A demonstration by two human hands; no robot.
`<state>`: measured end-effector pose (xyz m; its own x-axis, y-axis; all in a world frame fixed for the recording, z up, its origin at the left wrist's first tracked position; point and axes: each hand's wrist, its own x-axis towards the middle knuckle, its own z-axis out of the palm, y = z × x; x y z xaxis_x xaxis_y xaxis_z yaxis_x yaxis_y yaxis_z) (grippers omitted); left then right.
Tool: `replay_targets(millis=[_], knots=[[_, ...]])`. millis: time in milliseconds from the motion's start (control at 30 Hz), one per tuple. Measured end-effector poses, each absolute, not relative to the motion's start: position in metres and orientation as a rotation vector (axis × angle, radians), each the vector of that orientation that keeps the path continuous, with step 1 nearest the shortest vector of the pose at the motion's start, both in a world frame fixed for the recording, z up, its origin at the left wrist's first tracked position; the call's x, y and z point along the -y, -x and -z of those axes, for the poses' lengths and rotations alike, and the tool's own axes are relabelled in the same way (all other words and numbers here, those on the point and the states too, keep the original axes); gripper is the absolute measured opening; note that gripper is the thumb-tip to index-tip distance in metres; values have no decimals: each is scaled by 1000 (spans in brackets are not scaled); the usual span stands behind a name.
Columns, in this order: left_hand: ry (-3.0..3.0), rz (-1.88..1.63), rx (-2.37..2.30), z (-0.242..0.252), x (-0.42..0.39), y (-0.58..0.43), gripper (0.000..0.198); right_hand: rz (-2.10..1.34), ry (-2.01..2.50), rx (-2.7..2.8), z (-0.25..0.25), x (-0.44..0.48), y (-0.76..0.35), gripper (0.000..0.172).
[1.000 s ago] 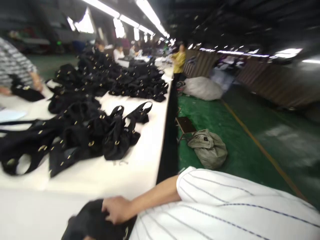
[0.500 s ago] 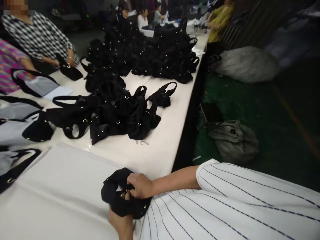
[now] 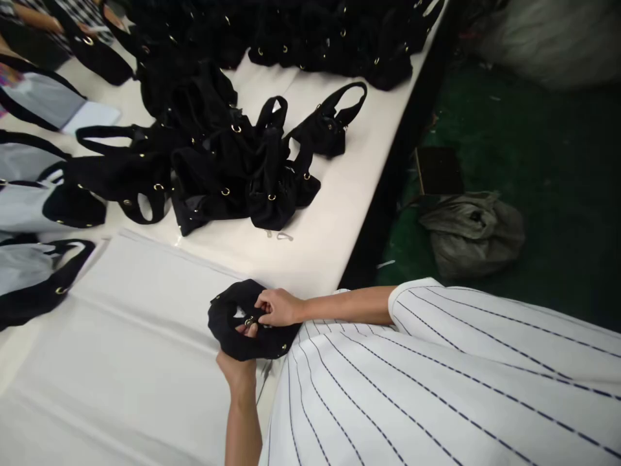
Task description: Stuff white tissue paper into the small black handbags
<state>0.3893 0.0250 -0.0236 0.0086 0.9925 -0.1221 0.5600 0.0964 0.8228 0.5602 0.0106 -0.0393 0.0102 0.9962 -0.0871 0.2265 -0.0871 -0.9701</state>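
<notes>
A small black fabric bag (image 3: 235, 343) with gold-coloured eyelets is gathered up in my two hands, over the pale sheet at the table's near edge. From below, my left hand (image 3: 240, 362) reaches behind the bag, and its fingertips show in the opening, closed on the fabric. My right hand (image 3: 281, 307) comes in from the right with thumb and fingers pinched together at that same opening. A small gold-coloured metal piece (image 3: 249, 321) lies between the fingertips of both hands; its exact kind is unclear.
A heap of black bags (image 3: 218, 155) with handles lies beyond my hands, and a larger pile behind it. Grey-and-black bags (image 3: 29, 200) line the left side. A person's hand (image 3: 87, 31) is at top left. A grey sack (image 3: 478, 236) sits on the green floor.
The view has tilted down and closer. Both hands still hold the black bag, with the right hand's fingers drawn nearer to the left fingertips at the opening.
</notes>
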Motion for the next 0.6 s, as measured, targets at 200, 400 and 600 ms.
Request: replay_targets(millis=[200, 400, 600], knots=[[-1510, -703, -1686, 17, -25, -404, 43, -1219, 1393, 1273, 41, -14, -570, 19], [-1557, -652, -1741, 11, -26, -421, 39, -1361, 1241, 1041, 60, -14, -579, 26], [-1663, -598, -1798, 6, -32, -437, 30, -1355, 1188, 1025, 68, -15, -583, 29]])
